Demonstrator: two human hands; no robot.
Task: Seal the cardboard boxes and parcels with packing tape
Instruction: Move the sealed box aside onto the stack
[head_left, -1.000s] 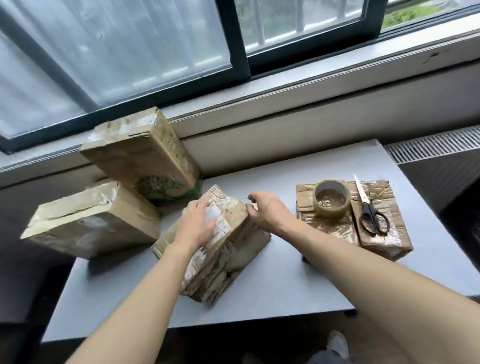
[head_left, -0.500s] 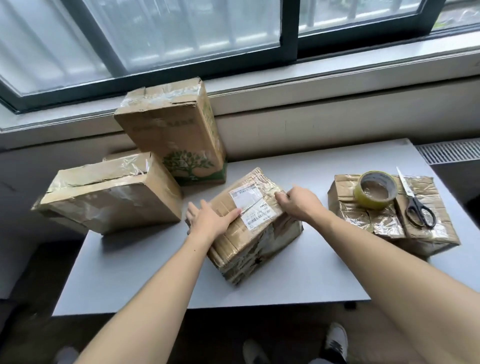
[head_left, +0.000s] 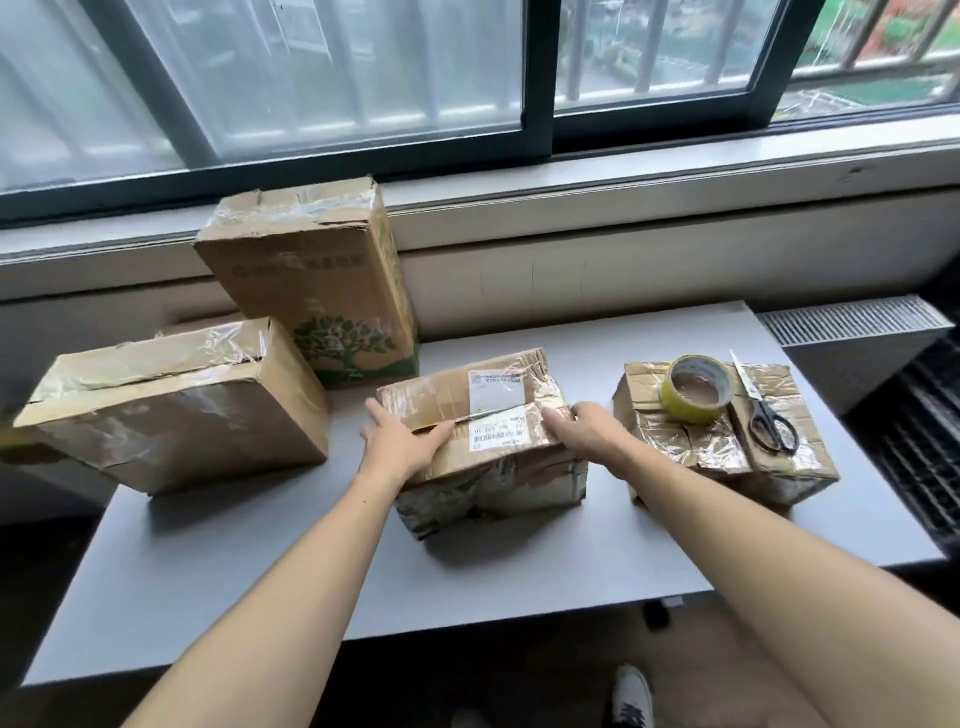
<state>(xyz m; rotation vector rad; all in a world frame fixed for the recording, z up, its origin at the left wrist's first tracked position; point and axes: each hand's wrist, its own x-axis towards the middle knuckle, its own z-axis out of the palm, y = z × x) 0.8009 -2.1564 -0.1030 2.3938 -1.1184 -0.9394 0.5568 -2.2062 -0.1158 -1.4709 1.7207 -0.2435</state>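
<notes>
A taped cardboard box with a white shipping label (head_left: 483, 415) sits mid-table, its long side facing me. My left hand (head_left: 402, 441) holds its left top edge, thumb lying along the flap seam. On the right top edge my right hand (head_left: 589, 431) grips it, thumb on top. A yellow-rimmed roll of packing tape (head_left: 696, 389) and black-handled scissors (head_left: 766, 415) lie on a flat taped box (head_left: 727, 457) to the right. A large taped box (head_left: 171, 405) lies at the left, and a tall box printed with a green tree (head_left: 317, 280) stands behind it.
The grey table (head_left: 519, 587) has bare surface in front of the boxes, with its front edge close to me. Behind runs the window sill (head_left: 623, 171); a radiator grille (head_left: 852, 322) is at the right. A shoe (head_left: 631, 696) shows on the floor below.
Both hands have turned the middle box from a diagonal lie to square with the table edge. My view has swung left and tilted up, showing more window.
</notes>
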